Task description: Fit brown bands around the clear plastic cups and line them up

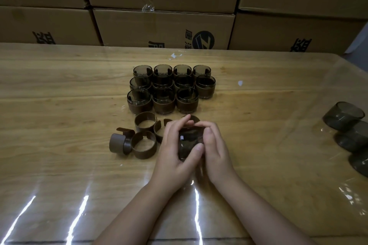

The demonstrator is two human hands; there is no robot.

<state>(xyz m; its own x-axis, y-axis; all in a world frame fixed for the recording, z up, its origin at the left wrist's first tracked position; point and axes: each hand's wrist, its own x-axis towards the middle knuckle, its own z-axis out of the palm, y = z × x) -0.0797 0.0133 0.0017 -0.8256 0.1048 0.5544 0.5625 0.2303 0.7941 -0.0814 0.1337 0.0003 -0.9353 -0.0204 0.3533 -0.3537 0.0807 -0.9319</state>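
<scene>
My left hand (175, 149) and my right hand (216, 151) both grip one clear smoky cup (188, 145) just above the table, with a brown band (196, 132) around its far part. Fingers cover much of the cup, so how far the band sits on it is unclear. Several banded cups (171, 89) stand in three rows farther back on the table. Loose brown bands (139, 139) lie in a cluster to the left of my hands, one partly hidden behind my left fingers.
Bare smoky cups (344, 117) lie stacked on their sides at the right edge of the wooden table (59, 95), which has a glossy clear cover. Stacked cardboard boxes (163, 26) form a wall behind the table.
</scene>
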